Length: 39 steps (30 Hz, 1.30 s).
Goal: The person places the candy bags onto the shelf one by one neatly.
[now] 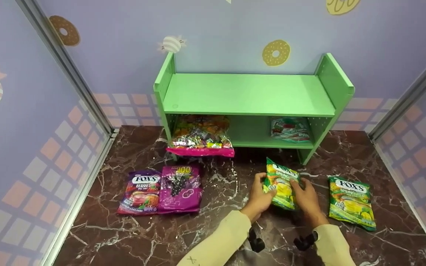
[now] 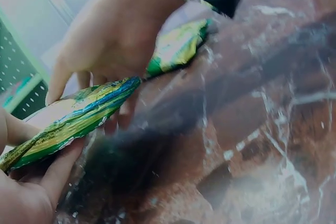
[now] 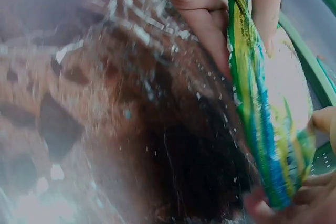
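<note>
Both hands hold a green and yellow Fox's candy bag (image 1: 282,186) in front of the shelf, tilted with its printed front up. My left hand (image 1: 260,195) grips its left side, thumb over the front. On the opposite side my right hand (image 1: 306,197) pinches it, thumb on the front and fingers behind. In the left wrist view the candy bag (image 2: 79,116) is seen edge-on between both hands, over the marble surface. The right wrist view shows the bag's bottom edge (image 3: 257,114) close up. A matching Fox's bag (image 1: 351,202) lies flat to the right.
A green two-tier shelf (image 1: 248,94) stands against the back wall. Its lower tier holds candy bags with a pink edge (image 1: 202,151) jutting out at left, and a pale green bag (image 1: 290,129) at right. A Fox's berries bag (image 1: 141,194) and a purple bag (image 1: 180,190) lie front left.
</note>
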Each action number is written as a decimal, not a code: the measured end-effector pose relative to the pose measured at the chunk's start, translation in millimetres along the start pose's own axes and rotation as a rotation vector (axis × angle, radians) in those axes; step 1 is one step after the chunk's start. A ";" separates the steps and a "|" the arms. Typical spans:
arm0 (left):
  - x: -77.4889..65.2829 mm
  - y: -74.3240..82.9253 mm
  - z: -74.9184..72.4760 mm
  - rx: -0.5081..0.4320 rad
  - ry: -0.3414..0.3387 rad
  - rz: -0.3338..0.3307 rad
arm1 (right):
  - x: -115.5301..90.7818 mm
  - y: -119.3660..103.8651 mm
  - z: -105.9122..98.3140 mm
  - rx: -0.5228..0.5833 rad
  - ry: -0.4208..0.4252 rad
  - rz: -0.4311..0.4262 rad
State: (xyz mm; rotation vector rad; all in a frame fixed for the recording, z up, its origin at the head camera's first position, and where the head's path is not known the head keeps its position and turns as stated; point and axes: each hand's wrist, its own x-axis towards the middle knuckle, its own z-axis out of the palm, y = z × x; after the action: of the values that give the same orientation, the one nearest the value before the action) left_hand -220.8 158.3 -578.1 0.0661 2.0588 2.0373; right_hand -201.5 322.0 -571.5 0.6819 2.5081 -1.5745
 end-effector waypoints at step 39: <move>20.6 32.9 -54.7 -0.553 0.050 -0.005 | -16.4 -59.9 31.2 0.572 -0.267 -0.184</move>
State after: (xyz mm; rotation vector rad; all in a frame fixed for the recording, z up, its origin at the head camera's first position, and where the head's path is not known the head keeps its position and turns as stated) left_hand -256.4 109.7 -548.7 -0.0895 1.4447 2.5427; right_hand -216.7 267.7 -530.9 0.2565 1.9783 -2.3036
